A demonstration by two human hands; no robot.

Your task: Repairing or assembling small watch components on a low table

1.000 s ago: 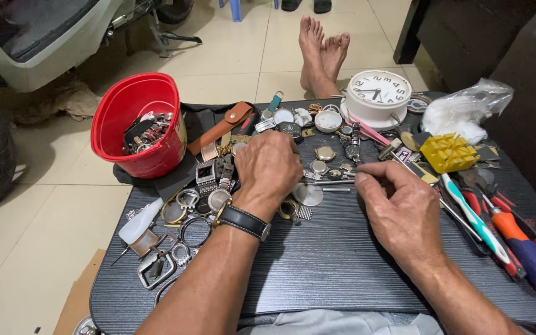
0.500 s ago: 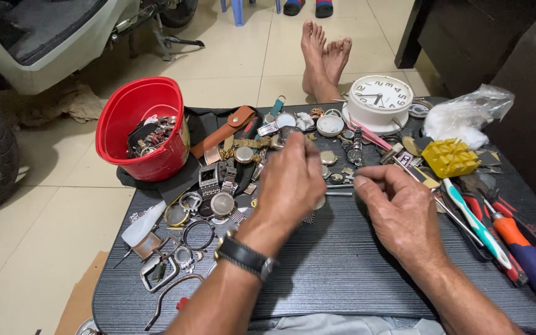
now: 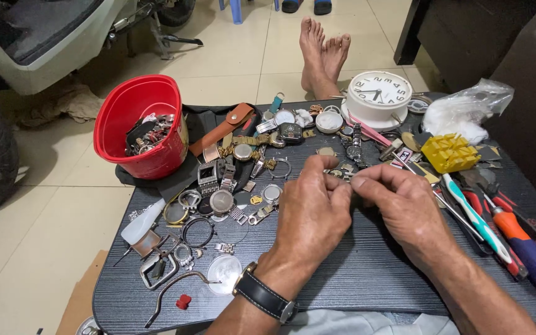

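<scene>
My left hand (image 3: 313,211), with a black-strapped watch (image 3: 263,296) on its wrist, meets my right hand (image 3: 403,208) over the middle of the dark table (image 3: 367,273). The fingertips of both hands pinch together around something very small; the part itself is hidden between them. Loose watch cases, rings and bracelet pieces (image 3: 221,201) lie just left of my left hand. More watch heads and parts (image 3: 293,131) sit beyond the hands.
A red bucket (image 3: 141,127) of watch parts stands at the back left. A white alarm clock (image 3: 378,96), a yellow block (image 3: 449,152), a plastic bag (image 3: 466,111), a toothbrush (image 3: 476,220) and screwdrivers (image 3: 528,248) are at the right. Someone's bare feet (image 3: 324,56) rest beyond the table.
My left hand moved right from the pile of parts to meet my right hand; the fingertips of both now touch. The right hand has barely moved.
</scene>
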